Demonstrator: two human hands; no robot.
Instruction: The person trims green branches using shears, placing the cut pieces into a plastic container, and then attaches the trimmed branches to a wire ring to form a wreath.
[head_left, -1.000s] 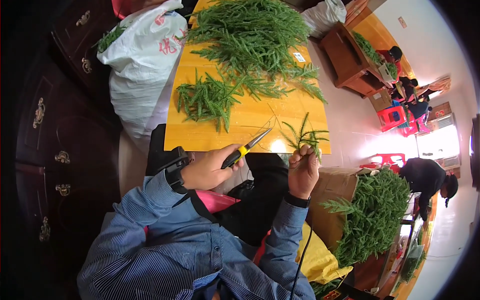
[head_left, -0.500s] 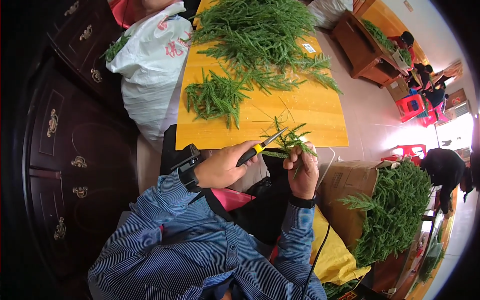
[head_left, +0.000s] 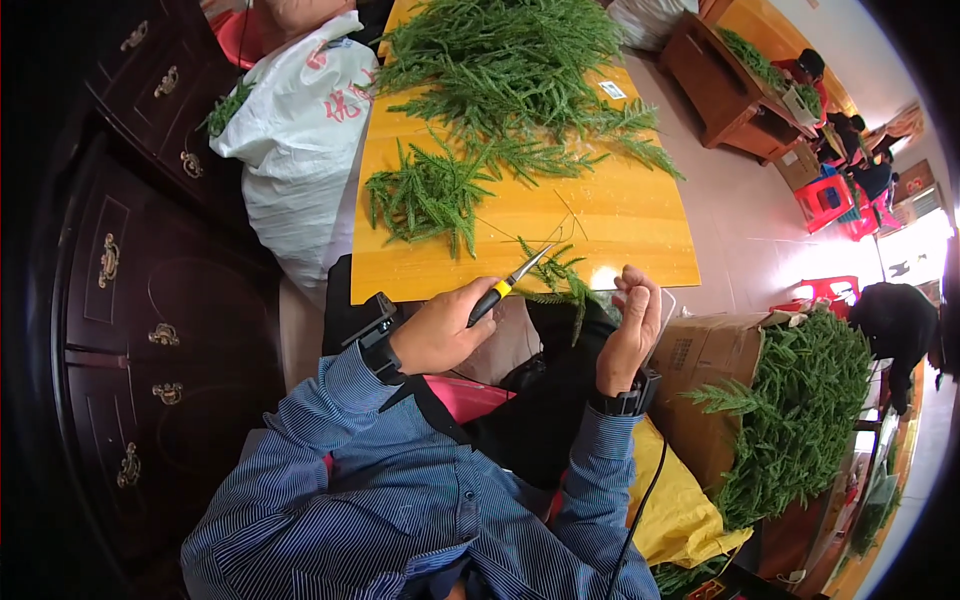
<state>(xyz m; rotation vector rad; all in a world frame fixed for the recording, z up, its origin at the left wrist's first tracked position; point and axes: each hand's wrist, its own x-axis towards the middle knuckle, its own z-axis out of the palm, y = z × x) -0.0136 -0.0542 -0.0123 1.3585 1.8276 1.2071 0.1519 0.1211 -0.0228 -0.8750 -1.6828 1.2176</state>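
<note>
Sprig (head_left: 578, 290), just one, across the near edge of the surface (head_left: 630, 230).
Left hand (head_left: 440, 335): grip wrapped round one yellow-and-black pointed tool (head_left: 504, 287); right hand (head_left: 630, 335): fingers loosely curled, fingertip contact unclear. Beyond, two green heaps: small (head_left: 428, 195), then large (head_left: 510, 70), cut off at top.

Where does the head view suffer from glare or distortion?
Head view, centre: glare spot on the yellow tabletop, left of the right hand; head view, far right: bright opening washed out; head view, left: dark wooden cabinet bends toward the rim; head view, corners: black.
</note>
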